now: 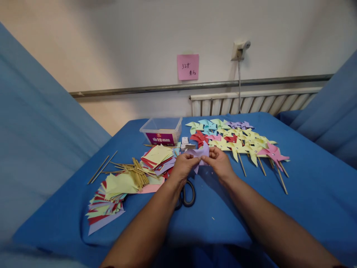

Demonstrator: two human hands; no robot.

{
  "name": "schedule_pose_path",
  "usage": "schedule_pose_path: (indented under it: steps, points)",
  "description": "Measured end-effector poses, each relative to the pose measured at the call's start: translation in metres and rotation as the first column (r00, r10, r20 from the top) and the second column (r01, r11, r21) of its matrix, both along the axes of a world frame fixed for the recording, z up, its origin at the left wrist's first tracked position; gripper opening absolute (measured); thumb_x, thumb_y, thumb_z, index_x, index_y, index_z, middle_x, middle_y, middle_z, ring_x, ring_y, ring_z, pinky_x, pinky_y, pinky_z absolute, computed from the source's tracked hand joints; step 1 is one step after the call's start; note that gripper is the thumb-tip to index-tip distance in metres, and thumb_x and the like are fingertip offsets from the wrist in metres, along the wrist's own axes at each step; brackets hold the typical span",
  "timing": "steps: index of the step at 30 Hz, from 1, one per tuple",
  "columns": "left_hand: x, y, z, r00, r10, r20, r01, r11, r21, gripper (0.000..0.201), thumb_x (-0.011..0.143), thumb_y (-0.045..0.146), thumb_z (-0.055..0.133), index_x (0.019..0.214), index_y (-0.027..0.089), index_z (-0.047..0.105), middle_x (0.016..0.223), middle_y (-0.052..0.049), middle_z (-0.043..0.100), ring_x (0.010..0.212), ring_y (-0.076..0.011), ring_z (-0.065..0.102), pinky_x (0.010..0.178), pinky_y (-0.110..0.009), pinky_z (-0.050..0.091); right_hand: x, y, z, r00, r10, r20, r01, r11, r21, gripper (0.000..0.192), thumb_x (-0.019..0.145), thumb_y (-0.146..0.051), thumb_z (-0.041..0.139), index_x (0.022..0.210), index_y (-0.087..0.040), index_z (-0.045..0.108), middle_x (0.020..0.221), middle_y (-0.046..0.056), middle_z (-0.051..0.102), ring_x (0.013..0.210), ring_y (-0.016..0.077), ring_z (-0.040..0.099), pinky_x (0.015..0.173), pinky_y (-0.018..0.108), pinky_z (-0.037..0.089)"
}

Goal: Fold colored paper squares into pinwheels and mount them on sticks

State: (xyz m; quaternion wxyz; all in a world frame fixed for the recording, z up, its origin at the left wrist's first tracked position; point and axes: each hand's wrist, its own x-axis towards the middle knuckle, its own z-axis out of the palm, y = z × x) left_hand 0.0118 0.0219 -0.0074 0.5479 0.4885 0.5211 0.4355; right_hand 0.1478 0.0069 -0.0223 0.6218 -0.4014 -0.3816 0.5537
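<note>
A purple paper pinwheel (204,150), its corners folded in, is held up over the middle of the table between both hands. My left hand (184,165) pinches its left side with thumb and fingers. On the other side my right hand (219,160) grips it, thumb close to the centre. Whether a pin is in the centre is too small to tell. Black-handled scissors (189,193) lie below my left hand, their blades hidden. Small white boxes (185,141) stand just behind the pinwheel.
Finished pinwheels on sticks (237,147) lie in rows at the right. To the left are loose wooden sticks (136,173), stacked coloured paper (157,156) and a fanned paper pile (106,208). A clear plastic tub (161,130) stands at the back of the blue-covered table (306,193).
</note>
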Motion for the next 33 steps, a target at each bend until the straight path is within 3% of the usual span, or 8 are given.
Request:
schedule_pose_path:
  steps: [7, 10, 15, 20, 23, 26, 29, 33]
  points:
    - [-0.001, 0.003, -0.004, 0.999, 0.032, 0.007, -0.032, 0.999, 0.002, 0.025, 0.054, 0.03, 0.079, 0.055, 0.014, 0.06, 0.049, 0.002, 0.053, 0.044, -0.0078, 0.042, 0.044, -0.021, 0.028, -0.004, 0.003, -0.007, 0.999, -0.045, 0.02, 0.044, 0.998, 0.036, 0.04, 0.057, -0.036, 0.082, 0.085, -0.02, 0.058, 0.074, 0.0, 0.07, 0.065, 0.0151, 0.064, 0.066, 0.029, 0.05]
    - [-0.008, 0.009, 0.0, 0.989, 0.061, 0.134, -0.054, 0.997, -0.055, 0.02, 0.055, 0.025, 0.079, 0.058, 0.013, 0.062, 0.05, 0.0, 0.057, 0.043, -0.0094, 0.047, 0.044, -0.022, 0.035, -0.001, 0.004, -0.005, 0.994, -0.108, 0.03, 0.106, 0.993, 0.043, 0.039, 0.061, -0.041, 0.08, 0.087, -0.018, 0.061, 0.07, -0.002, 0.067, 0.061, 0.0126, 0.06, 0.062, 0.027, 0.048]
    - [-0.026, 0.026, 0.014, 0.848, 0.228, 0.479, -0.213, 0.973, -0.087, 0.018, 0.055, 0.009, 0.073, 0.072, 0.011, 0.068, 0.068, -0.004, 0.069, 0.057, -0.0132, 0.061, 0.058, -0.024, 0.051, 0.005, 0.01, -0.011, 0.98, -0.168, 0.105, 0.162, 0.985, 0.067, 0.034, 0.066, -0.046, 0.075, 0.08, -0.018, 0.064, 0.068, -0.002, 0.064, 0.058, 0.0111, 0.054, 0.058, 0.025, 0.044]
    - [-0.033, 0.037, 0.015, 0.769, 0.318, 0.555, -0.285, 0.947, -0.148, 0.014, 0.061, 0.004, 0.068, 0.073, 0.012, 0.066, 0.069, -0.005, 0.07, 0.059, -0.0141, 0.063, 0.057, -0.024, 0.052, -0.002, 0.015, -0.033, 0.91, -0.146, 0.388, 0.115, 0.988, 0.101, 0.026, 0.074, -0.043, 0.065, 0.078, -0.017, 0.067, 0.068, 0.0, 0.064, 0.058, 0.0136, 0.055, 0.058, 0.026, 0.044]
    - [-0.033, 0.04, 0.008, 0.778, 0.326, 0.537, -0.321, 0.941, -0.107, 0.011, 0.06, 0.008, 0.071, 0.068, 0.011, 0.064, 0.062, -0.004, 0.067, 0.053, -0.0145, 0.061, 0.052, -0.024, 0.049, -0.009, 0.017, -0.032, 0.727, -0.175, 0.664, 0.059, 0.979, 0.193, 0.018, 0.081, -0.031, 0.06, 0.086, -0.019, 0.072, 0.087, 0.004, 0.07, 0.074, 0.0163, 0.061, 0.071, 0.028, 0.047]
    - [-0.033, 0.041, 0.004, 0.781, 0.32, 0.537, -0.333, 0.94, -0.076, 0.015, 0.056, 0.011, 0.076, 0.064, 0.011, 0.063, 0.058, -0.003, 0.065, 0.05, -0.0131, 0.059, 0.05, -0.023, 0.047, -0.02, 0.024, -0.016, 0.351, -0.14, 0.926, -0.06, 0.983, 0.172, 0.021, 0.087, -0.026, 0.055, 0.096, -0.021, 0.074, 0.097, 0.007, 0.07, 0.093, 0.0194, 0.063, 0.082, 0.028, 0.046]
    - [-0.033, 0.041, 0.002, 0.786, 0.306, 0.538, -0.322, 0.944, -0.066, 0.018, 0.053, 0.013, 0.078, 0.064, 0.011, 0.064, 0.058, -0.002, 0.065, 0.05, -0.0127, 0.058, 0.051, -0.023, 0.047, -0.034, 0.036, 0.001, 0.026, -0.052, 0.998, -0.091, 0.994, 0.054, 0.03, 0.093, -0.029, 0.046, 0.106, -0.021, 0.072, 0.109, 0.011, 0.069, 0.097, 0.0227, 0.065, 0.081, 0.03, 0.047]
    - [-0.034, 0.04, 0.002, 0.789, 0.298, 0.538, -0.315, 0.947, -0.062, 0.02, 0.051, 0.014, 0.079, 0.064, 0.012, 0.064, 0.058, -0.001, 0.065, 0.052, -0.0127, 0.059, 0.052, -0.024, 0.047, -0.05, 0.054, 0.01, -0.042, 0.0, 0.999, -0.097, 0.995, -0.004, 0.03, 0.09, -0.023, 0.048, 0.108, -0.017, 0.072, 0.108, 0.015, 0.07, 0.096, 0.026, 0.067, 0.08, 0.032, 0.048]
